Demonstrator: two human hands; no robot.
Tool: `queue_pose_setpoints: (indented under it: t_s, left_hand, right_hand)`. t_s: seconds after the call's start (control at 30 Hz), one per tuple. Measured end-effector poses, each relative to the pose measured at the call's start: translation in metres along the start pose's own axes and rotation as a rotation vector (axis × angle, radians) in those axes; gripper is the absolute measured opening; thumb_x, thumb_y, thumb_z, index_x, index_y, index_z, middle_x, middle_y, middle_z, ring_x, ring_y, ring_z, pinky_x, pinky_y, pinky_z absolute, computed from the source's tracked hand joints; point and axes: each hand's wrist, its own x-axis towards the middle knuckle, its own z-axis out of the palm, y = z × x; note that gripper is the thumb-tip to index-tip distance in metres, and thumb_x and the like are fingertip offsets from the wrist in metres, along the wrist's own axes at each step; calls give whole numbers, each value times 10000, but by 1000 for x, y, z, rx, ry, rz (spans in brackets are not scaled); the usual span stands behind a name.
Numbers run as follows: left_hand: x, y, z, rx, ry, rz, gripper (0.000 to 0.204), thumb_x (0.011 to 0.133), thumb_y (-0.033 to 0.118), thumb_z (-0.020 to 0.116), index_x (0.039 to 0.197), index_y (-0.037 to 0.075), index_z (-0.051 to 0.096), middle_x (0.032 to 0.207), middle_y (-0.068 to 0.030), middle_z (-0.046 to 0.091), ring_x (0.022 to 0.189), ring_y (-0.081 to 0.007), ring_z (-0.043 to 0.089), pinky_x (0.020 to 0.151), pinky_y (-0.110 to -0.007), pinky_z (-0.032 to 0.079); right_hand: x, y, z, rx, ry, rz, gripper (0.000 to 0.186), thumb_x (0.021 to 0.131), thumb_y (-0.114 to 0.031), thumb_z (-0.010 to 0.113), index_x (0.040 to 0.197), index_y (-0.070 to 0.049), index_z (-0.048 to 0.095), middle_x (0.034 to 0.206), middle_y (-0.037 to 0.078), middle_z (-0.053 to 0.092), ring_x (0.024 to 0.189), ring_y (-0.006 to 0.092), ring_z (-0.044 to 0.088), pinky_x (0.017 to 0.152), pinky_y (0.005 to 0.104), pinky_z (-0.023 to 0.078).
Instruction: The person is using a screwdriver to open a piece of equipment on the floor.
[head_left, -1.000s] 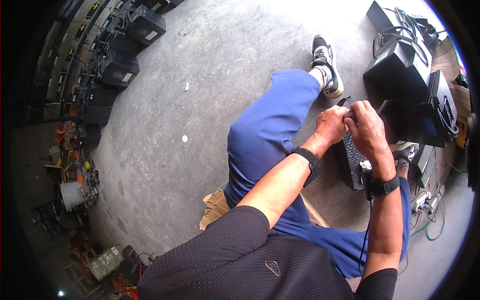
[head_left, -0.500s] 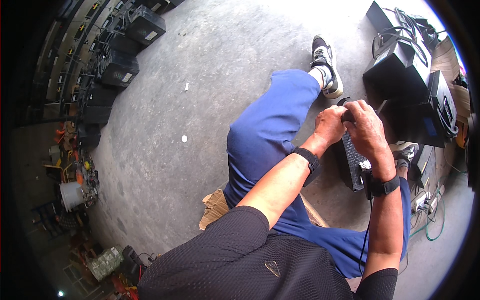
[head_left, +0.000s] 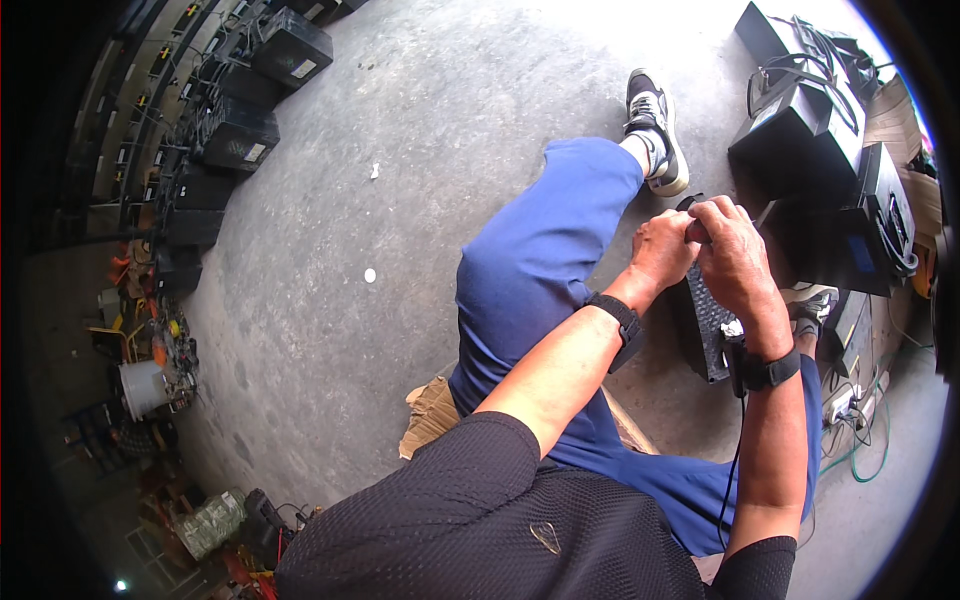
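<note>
Between my legs stands a long black case [head_left: 714, 318] with a textured top. Over its far end my right hand [head_left: 733, 255] is closed around a dark, reddish tool handle [head_left: 697, 233]; the rest of that tool is hidden. Right beside it, on the left, my left hand [head_left: 662, 245] is closed with its fingers curled in. What the left fingers hold is hidden behind the hand. A small white scrap [head_left: 732, 329] lies against the case near my right wrist.
Several black boxes with cables [head_left: 800, 135] stand at the far right. A power strip [head_left: 842, 404] with green and black wires lies on the right. More black boxes [head_left: 240, 135] line the left. A white bucket [head_left: 145, 388] and brown cardboard [head_left: 430, 418] are nearer.
My hands stay together over the case. The right hand has turned slightly on the handle, and more of its reddish side shows.
</note>
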Motion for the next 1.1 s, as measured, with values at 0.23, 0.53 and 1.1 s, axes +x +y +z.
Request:
queue_pose_setpoints:
  t_s: [0.23,0.53,1.1]
  left_hand:
    - [-1,-3,4,-33,46,27,174,893,235,663,993,102,713,1015,-151,706,985,-379,681,844,-484,546]
    - [-1,-3,1,-6,10,53,185,888,251,666,993,105,712,1013,-157,705,986,-387,680,851,-489,547]
    - [3,-5,4,66,-12,31,215,937,245,631,1047,72,695,1045,-179,708,1003,-392,684,861,-504,549]
  right_hand:
    - [-2,0,5,9,-32,155,309,852,-80,704,1149,-54,623,1061,176,598,1019,396,616,882,486,507]
    - [0,-10,1,-26,-13,217,259,885,-72,673,1141,-53,632,1085,180,609,1043,399,616,899,477,511]
    - [5,1,9,-21,-30,145,224,909,-136,659,1118,-66,621,991,161,628,970,385,657,841,492,522]
